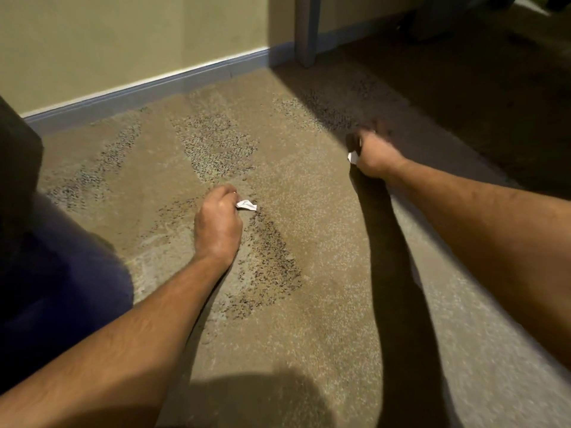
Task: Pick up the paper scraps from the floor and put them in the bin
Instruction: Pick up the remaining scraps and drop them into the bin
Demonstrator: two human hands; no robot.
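Two bare forearms are seen reaching down and forward over a speckled beige carpet (278, 168).

Left hand (217, 222): fingers curled down, a white paper scrap (246, 205) pinched at the fingertips. The scrap is small, crumpled, with creased folds and a pointed end sticking out to the right of the fingers. It sits right at the carpet surface; whether it is touching the pile or just lifted cannot be told.

Right hand (374, 156): held farther out, at the edge of a dark shadow, and slightly blurred. Fingers are curled into a fist, and a second scrap (352, 157) is gripped inside, with only a small white corner showing at the left side of the fist, below the thumb. Its shape beyond that corner is hidden.

Surroundings: a yellow-green wall (108, 41) with a grey-blue skirting board (148, 91) is noted along the far left. A grey furniture leg (306, 29) stands on the floor near the wall corner. A dark object (17, 168) and dark blue fabric (61, 273) fill the left edge. Shadows of the arms are cast across the carpet.
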